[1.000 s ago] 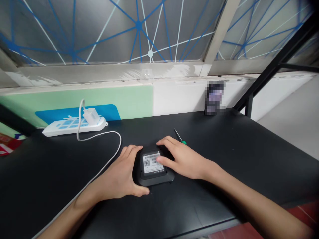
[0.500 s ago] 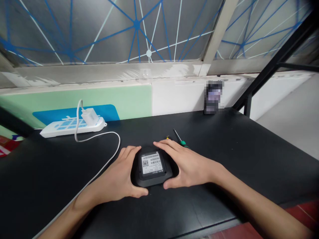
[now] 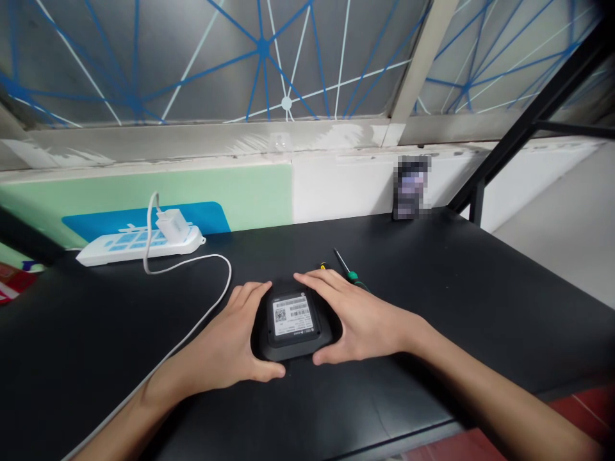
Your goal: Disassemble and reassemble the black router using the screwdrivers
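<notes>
A black, rounded device (image 3: 291, 347) lies label side up on the black table, with a white printed label (image 3: 293, 314) bearing a QR code and barcodes. Around its left side curves my left hand (image 3: 240, 333), thumb at the near edge and fingers at the far edge. My right hand (image 3: 353, 314) clasps the right side in the same way. Just beyond the right hand lies a screwdriver (image 3: 352, 275) with a green handle, partly hidden by that hand. Next to it a small yellow-and-black piece (image 3: 323, 266) shows, its kind unclear.
A white power strip (image 3: 106, 255) with a plugged-in charger (image 3: 173, 225) sits at the back left. From it a white cable (image 3: 206, 315) runs along my left arm. A pixelated upright object (image 3: 409, 189) leans on the wall. Black frame bars (image 3: 509, 137) rise at the right.
My right hand has shifted very slightly left against the device. Everything else looks the same.
</notes>
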`<action>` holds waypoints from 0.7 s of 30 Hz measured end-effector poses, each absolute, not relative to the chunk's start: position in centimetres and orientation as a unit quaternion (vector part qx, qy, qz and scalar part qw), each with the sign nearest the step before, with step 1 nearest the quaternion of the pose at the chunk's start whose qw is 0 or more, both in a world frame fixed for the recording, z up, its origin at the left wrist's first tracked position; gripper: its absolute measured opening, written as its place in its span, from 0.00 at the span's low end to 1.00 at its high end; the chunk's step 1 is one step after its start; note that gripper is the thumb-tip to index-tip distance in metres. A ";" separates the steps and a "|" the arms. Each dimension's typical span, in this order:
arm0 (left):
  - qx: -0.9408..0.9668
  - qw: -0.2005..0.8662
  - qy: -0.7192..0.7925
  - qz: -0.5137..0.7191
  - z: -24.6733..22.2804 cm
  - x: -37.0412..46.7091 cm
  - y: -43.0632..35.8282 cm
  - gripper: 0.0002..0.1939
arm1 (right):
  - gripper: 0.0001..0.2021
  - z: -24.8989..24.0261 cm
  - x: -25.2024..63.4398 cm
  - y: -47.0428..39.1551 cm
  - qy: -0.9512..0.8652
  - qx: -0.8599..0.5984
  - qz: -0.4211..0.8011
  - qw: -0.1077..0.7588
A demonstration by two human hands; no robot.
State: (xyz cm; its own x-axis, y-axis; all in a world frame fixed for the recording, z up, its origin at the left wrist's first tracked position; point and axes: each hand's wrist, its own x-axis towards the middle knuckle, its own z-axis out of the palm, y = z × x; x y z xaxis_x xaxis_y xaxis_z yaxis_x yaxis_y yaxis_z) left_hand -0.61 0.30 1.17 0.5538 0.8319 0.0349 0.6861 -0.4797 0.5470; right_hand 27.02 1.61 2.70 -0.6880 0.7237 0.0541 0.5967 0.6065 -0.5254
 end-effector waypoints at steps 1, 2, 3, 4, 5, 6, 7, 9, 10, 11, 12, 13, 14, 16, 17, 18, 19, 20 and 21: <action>0.847 0.242 0.449 0.147 1.1 -0.6 0.3 0.55 | 0.59 2.7 27.0 1.6 -0.886 -0.371 0.241 0.136; 0.848 0.241 0.449 0.146 1.1 -0.6 0.3 0.56 | 0.59 2.7 27.0 1.6 -0.885 -0.371 0.242 0.141; 0.849 0.240 0.449 0.144 1.1 -0.6 0.3 0.56 | 0.59 2.6 26.9 1.6 -0.884 -0.372 0.244 0.144; 0.849 0.239 0.450 0.142 1.2 -0.6 0.3 0.56 | 0.59 2.6 26.9 1.6 -0.882 -0.373 0.246 0.147; 0.848 0.239 0.452 0.139 1.2 -0.5 0.3 0.56 | 0.59 2.5 26.9 1.7 -0.881 -0.375 0.248 0.149; 0.848 0.240 0.453 0.136 1.2 -0.5 0.3 0.56 | 0.60 2.4 26.8 1.7 -0.880 -0.374 0.251 0.153; 0.846 0.241 0.457 0.133 1.3 -0.5 0.3 0.57 | 0.60 2.4 26.8 1.8 -0.879 -0.372 0.253 0.157; 0.842 0.243 0.464 0.125 1.3 -0.5 0.3 0.58 | 0.61 2.2 26.8 1.9 -0.878 -0.366 0.258 0.168; 0.841 0.243 0.468 0.121 1.3 -0.6 0.3 0.59 | 0.61 2.2 26.8 2.0 -0.878 -0.363 0.261 0.173; 0.840 0.243 0.472 0.116 1.3 -0.6 0.2 0.60 | 0.62 2.1 26.8 2.0 -0.876 -0.362 0.264 0.176; 0.839 0.242 0.475 0.110 1.3 -0.6 0.2 0.62 | 0.63 2.1 26.9 2.1 -0.875 -0.363 0.267 0.177; 0.838 0.240 0.479 0.105 1.3 -0.6 0.2 0.63 | 0.63 2.1 26.9 2.1 -0.873 -0.366 0.270 0.176; 0.837 0.237 0.483 0.100 1.2 -0.7 0.2 0.65 | 0.63 2.1 26.9 2.1 -0.871 -0.368 0.273 0.175; 0.835 0.234 0.489 0.095 1.1 -0.9 0.1 0.66 | 0.63 2.1 27.1 2.1 -0.870 -0.369 0.275 0.175; 0.835 0.232 0.489 0.095 1.0 -0.9 0.1 0.67 | 0.63 2.1 27.1 2.1 -0.871 -0.367 0.274 0.178; 0.836 0.231 0.488 0.097 1.0 -1.1 0.1 0.67 | 0.63 2.1 27.2 2.1 -0.872 -0.364 0.272 0.181; 0.838 0.229 0.486 0.099 0.9 -1.2 0.0 0.66 | 0.63 2.1 27.2 2.2 -0.873 -0.361 0.271 0.186; 0.839 0.228 0.484 0.100 0.9 -1.3 0.0 0.66 | 0.63 2.1 27.3 2.2 -0.874 -0.357 0.270 0.191; 0.839 0.227 0.484 0.099 0.9 -1.5 0.0 0.65 | 0.63 2.0 27.3 2.2 -0.873 -0.353 0.271 0.198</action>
